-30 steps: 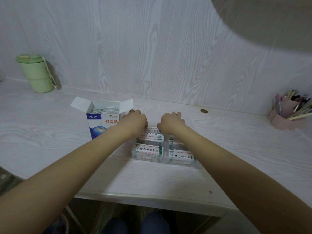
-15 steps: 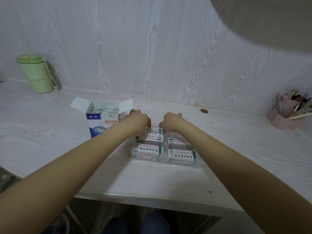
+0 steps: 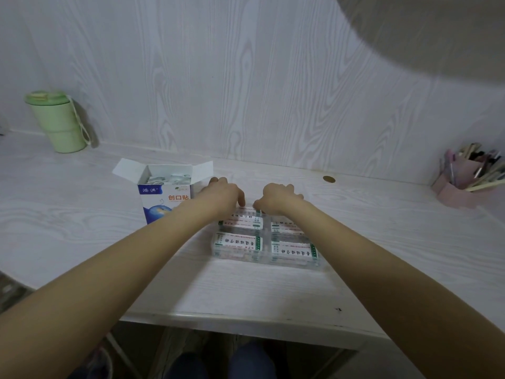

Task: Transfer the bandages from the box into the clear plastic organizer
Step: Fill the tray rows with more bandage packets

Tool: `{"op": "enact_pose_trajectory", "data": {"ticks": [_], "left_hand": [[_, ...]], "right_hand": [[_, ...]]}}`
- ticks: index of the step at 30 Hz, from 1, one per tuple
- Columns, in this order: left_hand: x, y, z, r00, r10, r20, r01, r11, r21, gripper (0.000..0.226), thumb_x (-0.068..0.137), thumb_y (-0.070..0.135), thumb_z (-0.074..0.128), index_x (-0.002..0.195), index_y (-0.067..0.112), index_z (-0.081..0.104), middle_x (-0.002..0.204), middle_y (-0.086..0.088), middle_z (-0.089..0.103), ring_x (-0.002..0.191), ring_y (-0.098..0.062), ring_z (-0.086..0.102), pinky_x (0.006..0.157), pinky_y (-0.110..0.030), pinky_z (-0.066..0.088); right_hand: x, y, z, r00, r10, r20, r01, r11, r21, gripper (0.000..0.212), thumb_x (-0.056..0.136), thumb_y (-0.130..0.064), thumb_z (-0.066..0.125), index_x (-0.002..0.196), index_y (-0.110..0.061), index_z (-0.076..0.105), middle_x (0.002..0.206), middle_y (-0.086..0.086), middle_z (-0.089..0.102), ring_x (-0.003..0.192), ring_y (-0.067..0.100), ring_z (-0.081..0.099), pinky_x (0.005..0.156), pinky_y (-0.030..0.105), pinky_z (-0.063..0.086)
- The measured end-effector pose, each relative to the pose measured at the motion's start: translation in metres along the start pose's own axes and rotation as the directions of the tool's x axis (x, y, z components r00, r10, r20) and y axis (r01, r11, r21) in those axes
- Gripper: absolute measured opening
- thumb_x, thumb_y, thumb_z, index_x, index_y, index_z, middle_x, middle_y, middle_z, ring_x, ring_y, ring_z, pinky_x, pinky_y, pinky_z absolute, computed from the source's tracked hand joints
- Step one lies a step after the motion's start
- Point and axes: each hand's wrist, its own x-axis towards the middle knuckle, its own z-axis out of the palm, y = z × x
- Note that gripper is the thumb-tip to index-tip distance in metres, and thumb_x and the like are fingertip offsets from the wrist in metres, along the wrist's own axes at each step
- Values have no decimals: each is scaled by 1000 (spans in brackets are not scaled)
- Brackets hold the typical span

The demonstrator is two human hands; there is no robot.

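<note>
Both hands [image 3: 252, 196] rest on the clear organizer's [image 3: 296, 265] far edge.

On the front of the open bandage box [image 3: 164, 199], orange characters reading 创口贴 are printed, and white characters, seemingly 鸿洪, are set on the blue band above them at the left. Dark characters are carried by the white, green-edged labels of the bandage packs [image 3: 238, 242] seen through the clear plastic organizer [image 3: 263, 259], but they are turned upside down and cannot be read reliably.
</note>
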Motion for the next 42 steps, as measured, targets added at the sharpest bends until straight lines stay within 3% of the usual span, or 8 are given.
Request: {"op": "enact_pose_trajectory", "data": {"ticks": [7,11,18,22,26,30,38,42], "left_hand": [[-6,1,-1,999,2,-46,-3,1000,-25,52,90,-2,39,133,25,50,130,-13,42,125,-29,34,95,-37,39],[-20,3,-9,992,-11,-124,1,997,-80,51,88,0,40,132,23,49,130,-8,45,121,-25,42,85,-34,41],[-58,-3,-36,915,68,-398,-256,861,-440,42,83,-3,41,109,22,64,106,3,59,82,-3,51,77,-22,41],[-67,-30,-44,843,-23,-537,-206,909,-361,37,85,2,46,114,20,60,112,2,58,97,-12,53,85,-32,46],[-65,-77,-47,934,-44,-354,-11,988,-153,66,82,18,62,142,15,34,145,-6,38,132,-25,33,103,-37,33],[-58,-107,-43,994,-49,-96,44,997,-56,98,77,33,74,150,13,12,157,-7,15,143,-25,13,113,-35,20],[-53,-125,-34,971,14,-237,-85,952,-295,62,76,15,75,129,16,43,128,-6,53,109,-20,51,88,-31,46],[-54,-128,-37,970,-27,-240,-82,898,-432,44,82,30,71,119,12,55,127,-5,56,114,-19,54,97,-31,44]], "right_hand": [[0,3,-2,1000,-26,4,26,999,28,27,94,-25,50,71,-11,45,100,9,50,120,31,33,96,42,32],[-12,8,-16,996,-93,3,91,979,183,31,95,-25,51,102,1,66,80,-2,55,112,28,49,96,36,36],[-33,-3,-34,982,-124,-142,171,903,393,33,92,-22,58,115,1,63,127,15,59,102,27,57,84,35,45],[-43,-27,-34,881,-269,-390,431,798,421,26,94,-15,52,116,-10,65,123,4,61,109,17,55,84,24,38],[-47,-56,-25,759,-471,-450,606,763,225,31,98,-15,46,127,-13,57,134,4,53,124,18,47,97,20,31],[-37,-79,-14,773,-545,-324,603,790,111,33,99,-17,45,130,-13,53,137,6,49,126,21,46,99,24,31],[-25,-95,-2,818,-479,-319,540,831,135,25,96,-17,50,116,-13,64,125,6,59,110,20,56,88,28,43],[-22,-110,-1,851,-430,-301,479,871,110,19,91,-19,59,106,-14,69,114,5,64,103,21,59,86,33,49]]}}
